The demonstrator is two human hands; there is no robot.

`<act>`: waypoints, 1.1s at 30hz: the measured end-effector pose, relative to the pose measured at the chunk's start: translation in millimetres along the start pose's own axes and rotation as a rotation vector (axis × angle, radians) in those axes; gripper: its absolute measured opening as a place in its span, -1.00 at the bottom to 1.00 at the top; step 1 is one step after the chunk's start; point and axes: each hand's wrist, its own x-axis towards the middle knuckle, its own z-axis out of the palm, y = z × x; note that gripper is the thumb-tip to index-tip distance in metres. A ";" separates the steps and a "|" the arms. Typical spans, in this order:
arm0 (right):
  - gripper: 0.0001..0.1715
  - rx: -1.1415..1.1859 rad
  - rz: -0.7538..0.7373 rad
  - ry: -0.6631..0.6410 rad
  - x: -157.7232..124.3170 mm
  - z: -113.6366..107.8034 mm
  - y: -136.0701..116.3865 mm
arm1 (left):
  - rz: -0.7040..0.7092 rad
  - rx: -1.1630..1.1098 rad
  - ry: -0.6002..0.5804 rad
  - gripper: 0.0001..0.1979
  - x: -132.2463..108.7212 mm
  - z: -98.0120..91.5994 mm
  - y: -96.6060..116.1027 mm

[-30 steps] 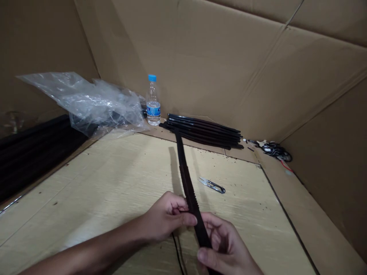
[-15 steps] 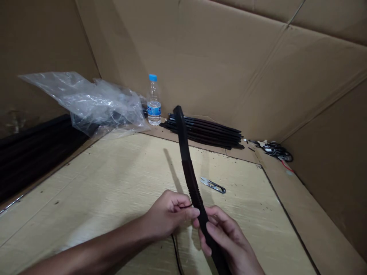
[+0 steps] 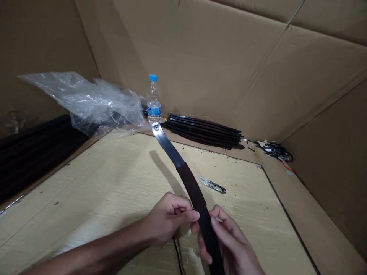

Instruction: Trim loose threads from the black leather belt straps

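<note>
A long curved strip runs up from my hands toward the far edge of the board. Its far end is bare silver metal with a small hole, and the rest is a dark ribbed sleeve. My right hand is shut around the lower sleeve. My left hand pinches close beside the strip, apparently on a thin black cord that hangs down below it. The fingers hide the exact point where the cord meets the strip.
Small steel thread snips lie on the pale wooden board. Behind stand a water bottle, crumpled clear plastic and a stack of dark strips. Cardboard walls surround everything.
The strip has rotated in my hands, its far end swinging left and its silver metal face now showing. My right hand's fingers have opened slightly along the sleeve.
</note>
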 end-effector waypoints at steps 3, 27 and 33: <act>-0.64 0.043 0.001 0.040 -2.1 -0.5 -0.5 | -0.025 0.051 0.070 -0.53 0.6 -1.3 -0.4; -0.58 -0.128 -0.055 0.050 -1.2 0.1 -4.3 | -0.060 0.087 0.075 -0.53 0.4 0.2 -0.7; -0.55 -0.253 -0.116 0.079 -2.7 -4.5 0.1 | -0.031 -0.055 0.019 -0.59 1.4 4.1 3.1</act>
